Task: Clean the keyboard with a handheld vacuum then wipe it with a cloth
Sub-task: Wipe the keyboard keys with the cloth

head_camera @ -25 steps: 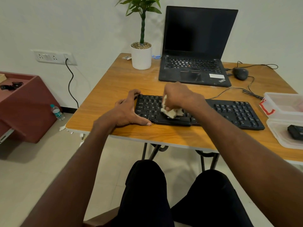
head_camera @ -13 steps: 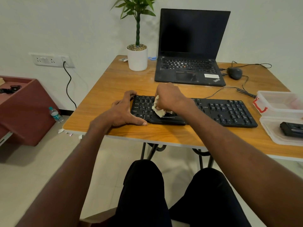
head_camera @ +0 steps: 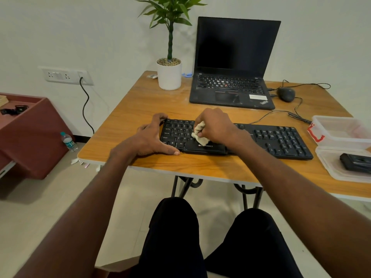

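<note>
since half a second ago the right hand has slid the cloth a little leftward and up the keys, from just above the spacebar area toward the letter rows; the left hand has stayed braced at the keyboard's left end

right fingers are clenched round the bunched cream cloth, which pokes out below and left of them, pressed on the black keyboard that lies flat on the wooden surface. left fingers lie spread and relaxed, thumb along the front edge and the others hooked over the back corner, holding nothing

the cloth looks soft and limp, so it probably works best wadded tight under the fingertips. the keyboard seems light and likely to skid on the smooth surface, so pinning its end makes sense. keycaps are stiff but could snag fabric, so light strokes along the rows seem wise
</note>
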A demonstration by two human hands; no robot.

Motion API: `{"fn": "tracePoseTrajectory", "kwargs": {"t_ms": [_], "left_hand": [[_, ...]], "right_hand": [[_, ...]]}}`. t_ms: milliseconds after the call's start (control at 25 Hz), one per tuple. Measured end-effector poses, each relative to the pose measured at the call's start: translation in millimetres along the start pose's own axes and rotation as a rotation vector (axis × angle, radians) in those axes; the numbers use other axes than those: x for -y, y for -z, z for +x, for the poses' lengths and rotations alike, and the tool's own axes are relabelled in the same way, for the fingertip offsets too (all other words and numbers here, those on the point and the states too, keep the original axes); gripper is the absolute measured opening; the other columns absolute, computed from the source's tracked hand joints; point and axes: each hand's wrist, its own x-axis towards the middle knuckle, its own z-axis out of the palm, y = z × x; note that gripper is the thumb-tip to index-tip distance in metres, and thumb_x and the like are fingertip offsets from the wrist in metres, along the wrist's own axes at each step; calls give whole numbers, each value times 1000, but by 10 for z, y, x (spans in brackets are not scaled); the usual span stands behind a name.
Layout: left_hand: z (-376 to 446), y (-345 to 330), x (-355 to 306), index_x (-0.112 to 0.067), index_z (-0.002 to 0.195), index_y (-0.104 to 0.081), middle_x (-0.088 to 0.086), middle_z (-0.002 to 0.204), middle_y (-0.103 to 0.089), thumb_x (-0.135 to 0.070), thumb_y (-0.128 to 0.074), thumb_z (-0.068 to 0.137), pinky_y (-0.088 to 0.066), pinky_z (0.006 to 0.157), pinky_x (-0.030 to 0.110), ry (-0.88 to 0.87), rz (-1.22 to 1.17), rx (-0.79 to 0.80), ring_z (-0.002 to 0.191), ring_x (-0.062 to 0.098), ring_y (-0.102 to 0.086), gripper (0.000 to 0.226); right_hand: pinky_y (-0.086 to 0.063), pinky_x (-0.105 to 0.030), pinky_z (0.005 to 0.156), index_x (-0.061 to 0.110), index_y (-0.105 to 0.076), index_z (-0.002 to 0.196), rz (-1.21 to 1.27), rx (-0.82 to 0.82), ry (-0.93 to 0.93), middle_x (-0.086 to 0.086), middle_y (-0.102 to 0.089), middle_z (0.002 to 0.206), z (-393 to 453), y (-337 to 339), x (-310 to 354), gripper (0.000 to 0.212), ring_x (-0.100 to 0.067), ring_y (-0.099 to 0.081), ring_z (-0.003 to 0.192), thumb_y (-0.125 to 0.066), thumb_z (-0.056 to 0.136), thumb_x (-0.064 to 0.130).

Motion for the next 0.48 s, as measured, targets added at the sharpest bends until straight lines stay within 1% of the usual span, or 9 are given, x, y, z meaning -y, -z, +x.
{"fn": "tracePoseTrajectory", "kwargs": {"t_ms": [80, 200, 280, 360, 440, 480], "left_hand": [[25, -6, 3, -58, 145, -19, -7, 158, -40, -82, -95, 39, -36, 119, 63, -4, -2, 10, 146, 33, -36, 132], [24, 24, 21, -58, 148, -16, -6, 161, -38, -84, -94, 38, -37, 119, 62, -8, 10, 18, 147, 33, -38, 137], [25, -6, -65, -52, 155, -10, -3, 168, -32, -93, -86, 36, -30, 123, 63, -19, 25, 0, 151, 35, -34, 147], [24, -131, -269, -44, 161, -9, 0, 171, -30, -98, -77, 35, -21, 127, 61, -74, 77, -69, 154, 32, -33, 153], [14, -306, -421, -40, 163, -11, -4, 169, -36, -96, -75, 39, -19, 126, 58, -140, 132, -152, 153, 25, -36, 151], [10, -373, -447, -39, 163, -12, -6, 167, -40, -96, -75, 41, -20, 126, 58, -157, 128, -185, 151, 22, -39, 148]], "right_hand": [[-48, -33, 75, 18, -79, 103, -60, 13, -83, -8, -75, 104, -90, 145, -261, 23, -24, -66, 100, -81, 81, 11], [-51, -35, 79, 16, -79, 107, -95, -25, -208, -10, -75, 108, -208, 284, -570, 25, -27, -67, 102, -79, 82, 11], [-51, -33, 77, 18, -79, 104, -65, -55, -184, -9, -75, 104, -253, 246, -569, 23, -24, -68, 97, -80, 81, 12], [-55, -33, 79, 20, -81, 96, 51, -101, -114, -3, -77, 95, -276, 184, -473, 19, -19, -68, 91, -82, 79, 12], [-55, -33, 81, 21, -82, 97, 182, -107, -89, 0, -78, 94, -305, 144, -390, 21, -15, -68, 91, -85, 78, 12], [-54, -31, 79, 21, -82, 98, 179, -111, -86, -1, -78, 95, -325, 143, -391, 22, -15, -68, 92, -85, 78, 12]]}}
